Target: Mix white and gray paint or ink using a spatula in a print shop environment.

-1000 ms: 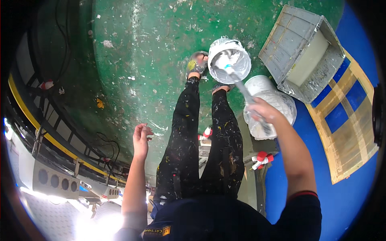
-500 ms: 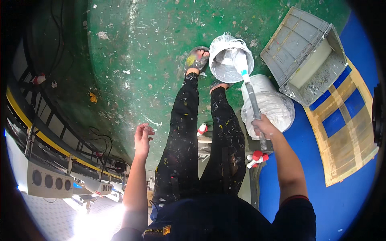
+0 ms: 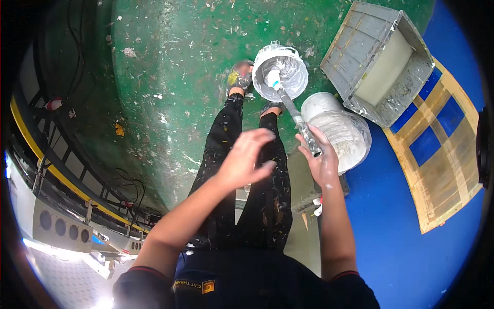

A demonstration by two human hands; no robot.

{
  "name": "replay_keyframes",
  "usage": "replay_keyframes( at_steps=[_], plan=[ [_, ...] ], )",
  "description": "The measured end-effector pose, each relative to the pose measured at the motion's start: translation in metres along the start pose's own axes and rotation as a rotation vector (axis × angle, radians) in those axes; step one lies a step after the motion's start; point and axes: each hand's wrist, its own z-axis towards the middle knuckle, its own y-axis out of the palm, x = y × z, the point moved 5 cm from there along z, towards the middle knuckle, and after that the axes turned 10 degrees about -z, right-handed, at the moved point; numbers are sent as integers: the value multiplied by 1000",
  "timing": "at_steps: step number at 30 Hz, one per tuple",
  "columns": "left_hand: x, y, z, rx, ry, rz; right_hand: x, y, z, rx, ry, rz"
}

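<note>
A stirring stick (image 3: 290, 108) with a grey, paint-smeared handle slants down into a white-coated bucket (image 3: 260, 87). Its lower end, pale with a blue band, is inside the bucket. The handle's upper end lies against the palm of my right hand (image 3: 325, 162), whose fingers are stretched and not wrapped round it. White smears mark that hand. My left hand (image 3: 244, 159) is over my legs, left of the stick, with fingers apart and nothing in them; it is slightly blurred. Beside the bucket stands a white container (image 3: 319, 105) next to a wide, plastic-lined tub (image 3: 342, 136) of white material.
A grey plastic crate (image 3: 355, 51) tilts at the upper right, pale residue inside. A wooden-framed screen (image 3: 424, 206) lies on the blue surface (image 3: 381, 242). My feet stand on the paint-spotted green floor (image 3: 170, 67), near the bucket. A yellow-edged machine rail (image 3: 56, 172) runs along the left.
My left hand has come up and right, toward the stick. My right hand has loosened from a closed grip to stretched fingers, and the stick's handle has shifted left and up.
</note>
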Motion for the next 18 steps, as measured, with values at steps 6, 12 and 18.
replay_keyframes(
  at_steps=[6,12,18],
  plan=[
    [22,72,47,107,290,28,23,7,55,-241,-762,-885],
    [-20,86,72,321,222,-112,19,35,152,-366,-868,-1099],
    [99,127,122,91,734,-190,-8,-30,104,-43,-1080,-572]
  ],
)
